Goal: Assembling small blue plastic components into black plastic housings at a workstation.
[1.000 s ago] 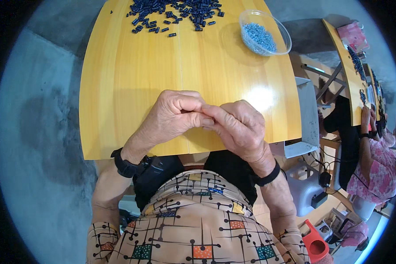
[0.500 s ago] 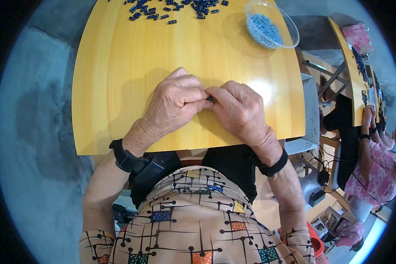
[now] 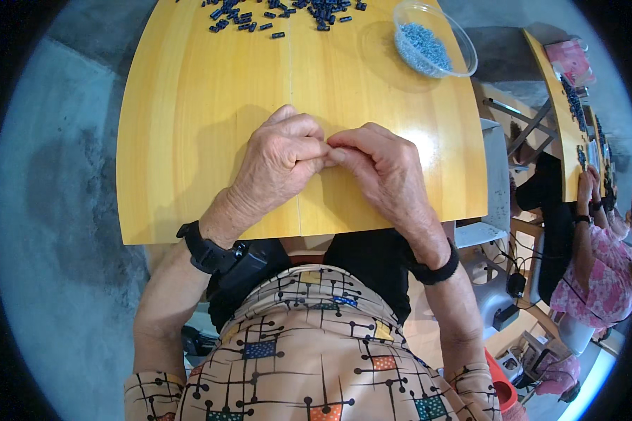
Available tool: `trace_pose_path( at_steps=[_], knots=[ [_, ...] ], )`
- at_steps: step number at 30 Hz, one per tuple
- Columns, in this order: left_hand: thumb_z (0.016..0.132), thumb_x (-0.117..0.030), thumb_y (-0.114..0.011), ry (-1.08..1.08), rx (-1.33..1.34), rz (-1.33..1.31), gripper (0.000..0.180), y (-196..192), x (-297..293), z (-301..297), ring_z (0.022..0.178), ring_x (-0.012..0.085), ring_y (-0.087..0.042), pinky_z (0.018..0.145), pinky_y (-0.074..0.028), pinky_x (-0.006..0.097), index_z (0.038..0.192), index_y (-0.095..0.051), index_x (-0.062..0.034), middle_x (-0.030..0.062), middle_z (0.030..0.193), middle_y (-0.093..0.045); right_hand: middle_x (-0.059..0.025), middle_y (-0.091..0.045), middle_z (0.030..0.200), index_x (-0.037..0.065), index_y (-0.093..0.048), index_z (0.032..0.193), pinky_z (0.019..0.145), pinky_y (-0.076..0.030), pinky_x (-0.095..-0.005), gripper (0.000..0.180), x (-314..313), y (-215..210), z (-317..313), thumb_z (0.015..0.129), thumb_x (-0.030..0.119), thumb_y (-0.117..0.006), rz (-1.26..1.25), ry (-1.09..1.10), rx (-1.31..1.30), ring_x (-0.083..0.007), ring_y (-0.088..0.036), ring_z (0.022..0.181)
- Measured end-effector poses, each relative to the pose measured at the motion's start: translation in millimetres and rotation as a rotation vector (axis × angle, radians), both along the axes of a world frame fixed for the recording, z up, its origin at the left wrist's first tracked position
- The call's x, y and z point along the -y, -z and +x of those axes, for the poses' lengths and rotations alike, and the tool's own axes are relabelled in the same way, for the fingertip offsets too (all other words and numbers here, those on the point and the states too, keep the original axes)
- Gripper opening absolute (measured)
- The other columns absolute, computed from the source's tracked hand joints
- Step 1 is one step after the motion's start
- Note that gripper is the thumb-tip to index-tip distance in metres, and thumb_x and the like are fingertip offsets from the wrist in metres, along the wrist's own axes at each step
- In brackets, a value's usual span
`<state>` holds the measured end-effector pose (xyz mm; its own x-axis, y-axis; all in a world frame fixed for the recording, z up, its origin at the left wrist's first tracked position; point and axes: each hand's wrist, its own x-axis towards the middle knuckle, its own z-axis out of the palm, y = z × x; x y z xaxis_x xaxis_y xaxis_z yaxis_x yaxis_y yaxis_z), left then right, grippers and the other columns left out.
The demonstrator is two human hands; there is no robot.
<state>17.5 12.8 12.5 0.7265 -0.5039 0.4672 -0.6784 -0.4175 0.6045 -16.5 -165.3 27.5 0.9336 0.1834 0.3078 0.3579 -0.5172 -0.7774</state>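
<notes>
My left hand and my right hand meet above the near half of the wooden table, fingertips touching. The left thumb and forefinger are closed in a pinch. Against their tips, the right thumb and forefinger are pinched too. A small black piece showed between the fingers a moment ago; now the fingertips cover it. Whatever the right fingers grip is hidden. Toward the far edge lie several small dark cylindrical pieces, loose in a spread pile. A clear round plastic bowl at the far right holds small shiny bluish-silver parts.
A grey shelf unit stands against the table's right side. Farther right, a person in a pink patterned top works at another table with dark pieces on it. Cables hang below. A grey wall is on my left.
My right hand has turned and shifted slightly, its thumb now lying over the left fingertips. The black piece's visible end has gone out of sight. My left hand has hardly moved.
</notes>
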Motion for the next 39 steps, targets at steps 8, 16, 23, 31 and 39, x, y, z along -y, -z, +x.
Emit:
trace_pose_path(
  at_steps=[8,16,23,31,39],
  knots=[
    [0.064,-0.013,-0.079,0.029,-0.037,-0.029,0.015,1,-3,0,0.07,0.0207,-0.053,0.061,-0.045,0.032,0.072,-0.069,-0.0053,0.0039,0.07,-0.058,-0.0072,-0.067,0.072,0.0,-0.069,0.084,0.06,-0.049,-0.0263,0.019,1,-2,10,0.071,0.011,-0.077,0.191,-0.001,-0.415,-0.0116,-0.061,0.065],
    [0.065,-0.01,-0.078,0.049,-0.046,-0.064,0.013,5,-5,0,0.069,0.0207,-0.053,0.059,-0.045,0.033,0.073,-0.07,-0.0051,0.004,0.069,-0.057,-0.0052,-0.068,0.072,0.001,-0.07,0.086,0.061,-0.05,-0.0237,0.02,1,-11,19,0.071,0.01,-0.078,0.121,-0.045,-0.584,-0.0087,-0.061,0.067],
    [0.063,-0.005,-0.077,0.068,-0.007,-0.045,0.011,2,-7,1,0.07,0.0223,-0.054,0.06,-0.046,0.034,0.07,-0.068,-0.004,0.0055,0.071,-0.058,-0.005,-0.068,0.074,0.001,-0.069,0.094,0.061,-0.049,-0.023,0.017,5,-15,23,0.081,0.012,-0.071,0.154,-0.122,-0.572,-0.0082,-0.06,0.066],
    [0.061,-0.003,-0.075,0.062,-0.019,-0.076,0.013,4,-5,0,0.071,0.0235,-0.055,0.063,-0.048,0.034,0.067,-0.064,-0.002,0.0061,0.074,-0.059,-0.0156,-0.059,0.087,0.005,-0.059,0.102,0.061,-0.052,-0.0427,0.02,-28,-4,30,0.082,0.004,-0.056,-0.264,0.179,0.13,-0.0361,-0.062,0.07],
    [0.058,0.002,-0.068,0.05,0.01,-0.128,0.01,5,-3,1,0.074,0.0254,-0.055,0.063,-0.048,0.035,0.063,-0.06,-0.0013,0.0071,0.072,-0.055,-0.0127,-0.058,0.085,0.007,-0.059,0.101,0.06,-0.052,-0.0415,0.023,-37,9,32,0.078,0.006,-0.059,-0.362,0.193,0.115,-0.0347,-0.063,0.069]
  ],
)
